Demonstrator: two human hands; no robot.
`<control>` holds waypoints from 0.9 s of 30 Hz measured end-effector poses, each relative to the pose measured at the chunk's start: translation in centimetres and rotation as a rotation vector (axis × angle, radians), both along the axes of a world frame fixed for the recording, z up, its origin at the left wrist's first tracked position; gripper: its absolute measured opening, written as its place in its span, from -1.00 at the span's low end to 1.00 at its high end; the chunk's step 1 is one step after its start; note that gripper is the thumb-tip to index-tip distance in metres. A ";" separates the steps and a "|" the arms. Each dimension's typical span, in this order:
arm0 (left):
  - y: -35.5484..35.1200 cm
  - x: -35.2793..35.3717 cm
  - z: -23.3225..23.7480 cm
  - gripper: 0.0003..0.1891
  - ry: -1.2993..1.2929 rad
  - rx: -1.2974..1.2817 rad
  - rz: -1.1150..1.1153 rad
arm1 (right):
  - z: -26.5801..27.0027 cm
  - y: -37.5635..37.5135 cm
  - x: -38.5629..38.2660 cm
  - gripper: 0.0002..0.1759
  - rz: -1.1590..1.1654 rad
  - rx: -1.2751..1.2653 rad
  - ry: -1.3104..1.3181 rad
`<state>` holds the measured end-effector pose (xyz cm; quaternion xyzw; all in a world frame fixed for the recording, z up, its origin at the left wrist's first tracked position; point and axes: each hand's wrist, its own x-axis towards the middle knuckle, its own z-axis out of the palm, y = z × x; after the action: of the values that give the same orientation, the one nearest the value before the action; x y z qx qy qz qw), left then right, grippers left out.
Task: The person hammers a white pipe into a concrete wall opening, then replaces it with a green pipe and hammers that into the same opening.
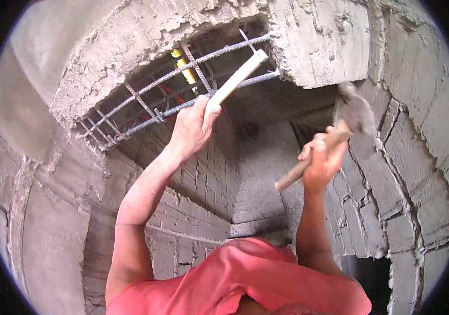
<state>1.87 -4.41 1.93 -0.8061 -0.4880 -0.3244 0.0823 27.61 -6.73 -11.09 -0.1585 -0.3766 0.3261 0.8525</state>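
Note:
My left hand is closed around a pale, straight bar that slants up to the right. The bar's upper end overlaps the steel rebar, and a thin metal spike shows just above that end. In my right hand is a hammer, gripped partway up its wooden handle. Its heavy head, smeared by motion, is raised near the right end of the broken concrete beam. The rebar cage spans the chipped-out gap in this beam, above my left forearm.
Behind the rebar sits a yellow object. Rough plastered block walls stand on the left and right, with ridged mortar joints. Below the beam, a dim recess with a stepped ledge runs back.

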 end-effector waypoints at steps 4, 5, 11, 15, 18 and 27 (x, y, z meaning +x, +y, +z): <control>1.6 1.2 1.2 -0.74 0.094 0.065 0.053 | 3.7 -0.9 -0.4 -0.39 0.027 0.350 0.200; 1.6 1.7 1.3 -0.74 0.119 0.084 0.070 | 4.8 -1.4 -0.7 -0.41 0.072 0.483 0.319; 2.2 2.1 2.3 -0.77 0.098 0.145 0.079 | -0.2 -2.1 -2.6 -0.36 0.138 0.402 0.207; 2.2 2.4 2.5 -0.74 0.137 0.208 0.098 | 2.3 -2.3 -0.5 -0.19 0.147 0.252 0.121; 0.9 3.2 3.0 -0.68 0.164 0.245 0.168 | 4.5 -1.0 -1.2 -0.25 0.025 0.496 0.294; -0.8 4.1 4.0 -0.67 0.153 0.208 0.230 | 6.1 5.0 -9.9 -0.47 0.594 0.204 0.280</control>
<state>5.96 -5.23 5.94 -0.7543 -0.5332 -0.2994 0.2388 17.70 -1.72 -4.95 0.0906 -0.3162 0.5391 0.7754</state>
